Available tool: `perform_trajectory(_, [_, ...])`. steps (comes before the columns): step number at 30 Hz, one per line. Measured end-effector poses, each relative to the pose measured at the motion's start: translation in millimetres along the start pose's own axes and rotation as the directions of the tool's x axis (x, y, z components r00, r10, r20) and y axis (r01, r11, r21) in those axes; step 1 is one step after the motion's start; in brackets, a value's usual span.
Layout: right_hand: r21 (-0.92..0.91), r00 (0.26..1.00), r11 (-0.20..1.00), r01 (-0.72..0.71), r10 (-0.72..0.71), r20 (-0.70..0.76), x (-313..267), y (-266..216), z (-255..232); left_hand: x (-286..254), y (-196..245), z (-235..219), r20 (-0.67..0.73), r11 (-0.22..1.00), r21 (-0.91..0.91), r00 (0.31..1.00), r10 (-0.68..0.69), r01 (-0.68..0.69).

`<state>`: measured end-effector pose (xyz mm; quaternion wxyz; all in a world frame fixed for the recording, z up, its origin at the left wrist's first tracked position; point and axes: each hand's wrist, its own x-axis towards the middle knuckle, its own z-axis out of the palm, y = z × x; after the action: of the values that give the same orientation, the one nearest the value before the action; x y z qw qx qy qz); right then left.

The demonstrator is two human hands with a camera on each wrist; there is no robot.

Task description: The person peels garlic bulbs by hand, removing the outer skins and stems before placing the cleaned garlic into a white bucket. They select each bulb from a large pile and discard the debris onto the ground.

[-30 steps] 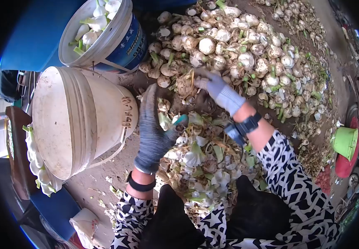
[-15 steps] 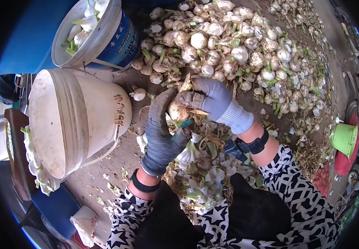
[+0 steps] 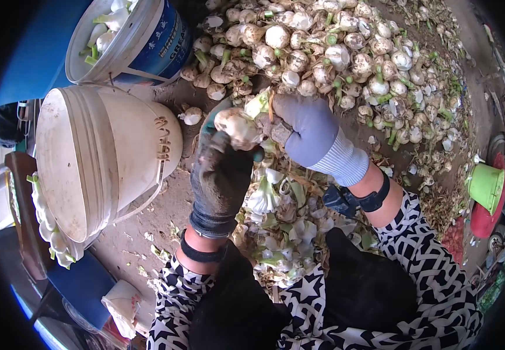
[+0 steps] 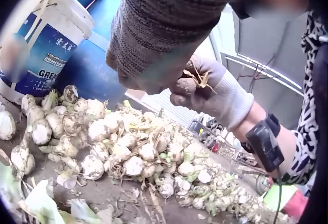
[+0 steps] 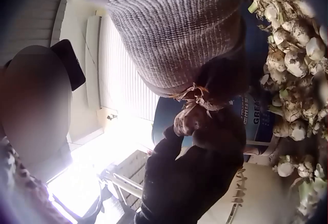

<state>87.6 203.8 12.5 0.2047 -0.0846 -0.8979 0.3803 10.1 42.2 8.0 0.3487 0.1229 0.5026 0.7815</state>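
Observation:
A garlic bulb [image 3: 236,126], whitish with brown patches, is held in my left hand [image 3: 220,181], which wears a dark, soiled glove. Its pale green stem [image 3: 257,105] points up and to the right. At the stem side, my right hand [image 3: 322,131], in a lavender-grey glove, pinches dry skin with thumb and curled fingers. From the right wrist, loose papery husk [image 5: 197,98] shows between the two hands, above the bulb [image 5: 188,121]. In the left wrist view the back of my left hand [image 4: 159,44] hides most of the bulb.
A heap of unpeeled garlic [image 3: 346,58] spreads beyond my hands. Peeled skins [image 3: 287,233] lie below them. To the left stand an upturned whitish bucket [image 3: 141,140] and a blue-labelled bucket [image 3: 153,46] with cleaned garlic. A green basin [image 3: 486,192] sits far right.
My right hand has brought a garlic bulb from the heap to my left hand, which now grips it. Brown outer skin has come away, baring whiter bulb and green stem.

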Motion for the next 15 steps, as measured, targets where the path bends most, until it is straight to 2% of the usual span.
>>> perform_trajectory(1, [-0.034, 0.999, 0.999, 0.043, -0.044, -0.025, 0.4, -4.5, -1.5, 0.5, 1.4, 1.2, -0.041, 0.968, 0.248, 0.998, 0.054, -0.042])
perform_trajectory(2, [-0.028, 0.999, 0.999, 0.04, -0.041, -0.02, -2.1, -7.2, -1.3, -0.8, 3.0, 1.5, -0.073, 0.873, 0.484, 0.991, 0.115, -0.066])
perform_trajectory(3, [0.031, 0.999, 0.999, 0.026, -0.028, 0.043, -5.6, -9.8, -0.3, -3.0, 4.3, 0.9, -0.092, 0.72, 0.69, 0.98, 0.179, -0.067])
perform_trajectory(4, [0.089, 0.994, 0.996, 0.009, -0.018, 0.105, -9.1, -13.1, 0.0, -4.5, 4.9, -0.4, -0.091, 0.521, 0.852, 0.966, 0.242, -0.05])
perform_trajectory(5, [0.452, 0.98, 0.882, -0.131, 0.047, 0.192, -11.3, -17.7, -2.7, -1.5, 4.0, -16.3, 0.232, 0.076, 0.956, 0.888, 0.398, -0.284])
perform_trajectory(6, [0.454, 0.98, 0.882, -0.13, 0.045, 0.194, -15.3, -13.5, 1.2, -2.5, 13.2, -20.3, 0.274, 0.111, 0.946, 0.935, 0.224, -0.303])
perform_trajectory(7, [0.688, 0.956, 0.682, -0.247, 0.057, 0.287, -23.9, -4.8, 9.9, 0.1, 9.6, -28.6, 0.235, 0.262, 0.926, 0.957, 0.171, -0.274])
perform_trajectory(8, [0.839, 0.926, 0.41, -0.357, 0.039, 0.375, -32.1, 3.4, 18.6, 2.2, 4.5, -34.1, 0.203, 0.405, 0.885, 0.973, 0.112, -0.231])
perform_trajectory(9, [0.645, 0.979, 0.748, 0.157, -0.205, 0.0, -31.0, 12.8, 24.3, -0.2, 5.1, -25.8, 0.249, 0.586, 0.761, 0.959, 0.134, -0.279])
perform_trajectory(10, [0.642, 0.979, 0.75, 0.158, -0.202, -0.005, -33.7, 15.6, 24.5, 0.7, 2.4, -18.8, 0.084, 0.75, 0.661, 0.995, -0.046, -0.021])
perform_trajectory(11, [0.924, 0.985, 0.339, -0.174, 0.058, 0.164, -34.1, 15.8, 23.5, 1.7, -0.1, -20.6, 0.018, 0.758, 0.648, 0.994, -0.107, 0.069])
perform_trajectory(12, [0.898, 0.887, -0.22, -0.382, 0.186, 0.423, -33.8, 16.0, 23.4, 3.3, -7.6, -26.1, -0.045, 0.76, 0.631, 0.985, -0.165, 0.156])
perform_trajectory(13, [0.928, 0.914, 0.182, -0.325, 0.312, 0.259, -34.8, 14.8, 31.6, 10.2, -31.1, -40.3, 0.322, 0.425, 0.789, 0.888, 0.327, -0.443])
perform_trajectory(14, [0.929, 0.916, 0.184, -0.32, 0.312, 0.253, -31.2, 12.1, 24.3, 11.5, -30.2, -39.4, 0.328, 0.423, 0.788, 0.886, 0.328, -0.448])
perform_trajectory(15, [0.847, 0.919, 0.359, -0.391, 0.207, 0.337, -25.7, 6.6, 11.3, 11.0, -29.0, -38.0, 0.308, 0.392, 0.822, 0.902, 0.302, -0.412])
